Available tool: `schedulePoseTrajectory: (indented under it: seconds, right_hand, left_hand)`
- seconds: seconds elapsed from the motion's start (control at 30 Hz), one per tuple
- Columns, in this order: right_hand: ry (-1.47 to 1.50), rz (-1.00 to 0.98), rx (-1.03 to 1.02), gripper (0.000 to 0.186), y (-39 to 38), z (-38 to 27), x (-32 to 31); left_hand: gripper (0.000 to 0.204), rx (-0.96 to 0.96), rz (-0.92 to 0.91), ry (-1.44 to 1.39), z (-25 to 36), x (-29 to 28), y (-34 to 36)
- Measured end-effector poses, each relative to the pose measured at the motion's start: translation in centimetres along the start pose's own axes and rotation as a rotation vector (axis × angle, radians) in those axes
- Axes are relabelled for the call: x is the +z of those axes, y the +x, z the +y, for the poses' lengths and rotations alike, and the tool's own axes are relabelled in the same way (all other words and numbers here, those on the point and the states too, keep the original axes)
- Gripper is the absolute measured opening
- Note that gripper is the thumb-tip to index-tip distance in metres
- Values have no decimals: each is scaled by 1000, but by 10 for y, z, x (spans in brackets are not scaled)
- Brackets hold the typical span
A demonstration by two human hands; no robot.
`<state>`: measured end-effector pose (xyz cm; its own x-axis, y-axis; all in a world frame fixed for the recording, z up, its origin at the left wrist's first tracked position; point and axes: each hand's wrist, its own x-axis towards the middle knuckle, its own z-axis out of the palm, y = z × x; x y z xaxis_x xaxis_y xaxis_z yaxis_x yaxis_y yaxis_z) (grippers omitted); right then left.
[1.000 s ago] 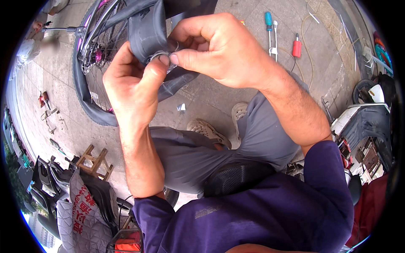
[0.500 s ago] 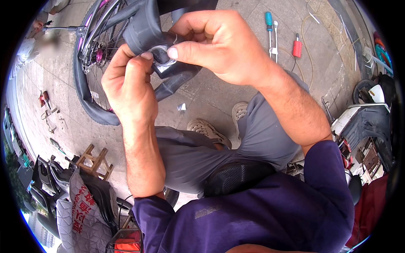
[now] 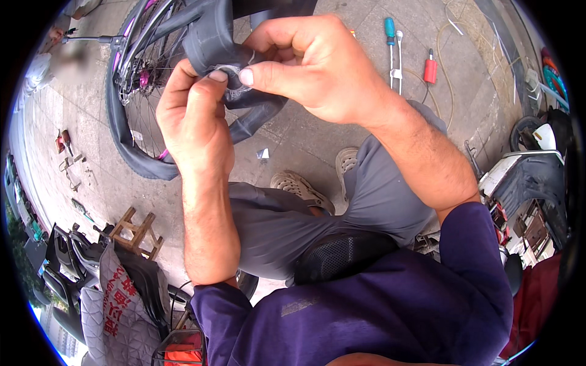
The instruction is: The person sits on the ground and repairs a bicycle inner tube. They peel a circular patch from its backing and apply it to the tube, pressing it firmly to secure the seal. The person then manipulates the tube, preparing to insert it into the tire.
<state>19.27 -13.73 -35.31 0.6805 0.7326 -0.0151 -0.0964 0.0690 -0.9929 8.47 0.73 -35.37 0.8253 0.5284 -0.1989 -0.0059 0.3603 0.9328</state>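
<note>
- Black rubber tube (image 3: 210, 43), folded between my hands, near a spoked wheel (image 3: 144, 79).
- My left hand (image 3: 198, 113) pinches it beside a round, whitish-edged patch (image 3: 234, 80).
- My right hand (image 3: 326, 73) pinches opposite.

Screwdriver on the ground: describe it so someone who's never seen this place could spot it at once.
On the paved ground right of the person's right hand, find two slim tools side by side. The screwdriver is the left one, next to a silver tool and left of a red-handled tool. Its teal handle sets it apart.
</note>
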Motion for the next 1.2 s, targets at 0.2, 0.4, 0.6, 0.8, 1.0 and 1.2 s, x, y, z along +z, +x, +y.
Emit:
schedulePoseTrajectory:
  seconds: [0.2, 0.4, 0.6, 0.8, 1.0, 1.2]
  right_hand:
    - [-127, -21, -12, 16, -2, -4, -2]
    - [-23, -3, -29, 18, 0, -2, -2]
    - [-4, -107, 85, 21, 2, -9, -6]
    - [-58, -14, -13, 16, 5, -12, -4]
    - [25, 22, -40, 16, 7, 0, -3]
    - [-55, -2, 5, 17, 7, -6, -6]
  left_hand:
    - [32, -8, -37, 52, 0, 4, 1]
    - [34, 3, -73, 66, -7, 1, 3]
    - [32, -48, -26, -77, -4, 5, 7]
    - [32, -27, -63, -71, -7, 0, 8]
    - [34, -10, -68, -34, -8, 2, 8]
    - [32, -39, -34, -126, -3, 8, 8]
